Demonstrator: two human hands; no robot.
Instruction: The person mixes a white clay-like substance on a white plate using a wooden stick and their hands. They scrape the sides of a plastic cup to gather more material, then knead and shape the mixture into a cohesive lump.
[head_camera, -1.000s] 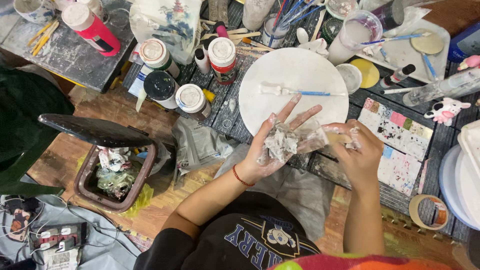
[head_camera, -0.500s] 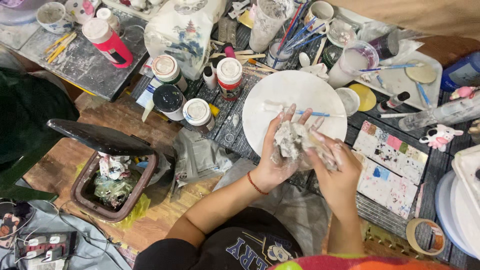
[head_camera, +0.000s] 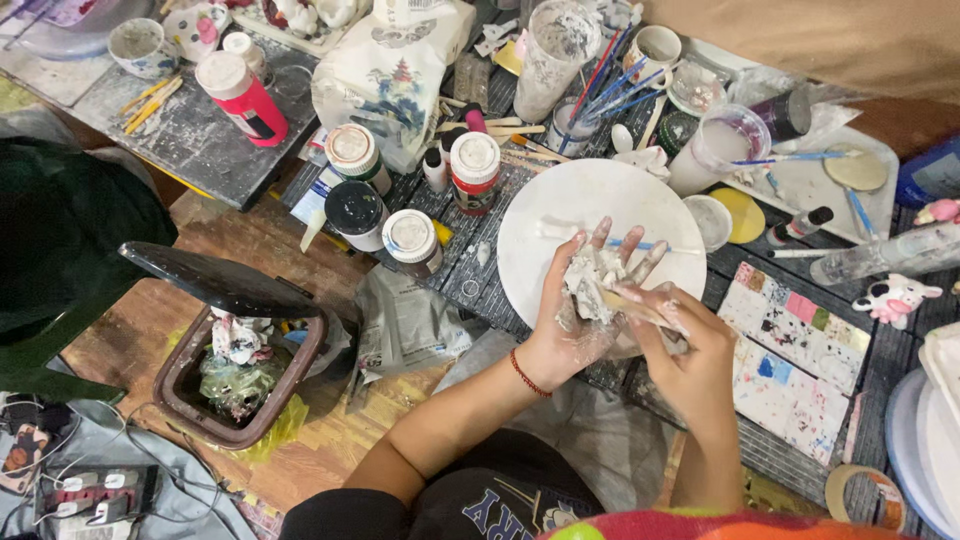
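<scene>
Over one white plate (head_camera: 560, 215): two hands, left (head_camera: 580, 310) and right (head_camera: 680, 345), both clamped on one crumpled wipe (head_camera: 592, 280); beside them, four capped paint jars (head_camera: 410, 238).

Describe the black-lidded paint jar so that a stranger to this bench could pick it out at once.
Start from the big round white plate in the middle of the bench, just above the hands. Look left past the red jar with a pale lid to a cluster of squat paint jars near the bench edge. The black-lidded jar sits in that cluster; its neighbours all have pale, paint-smeared lids.
</scene>
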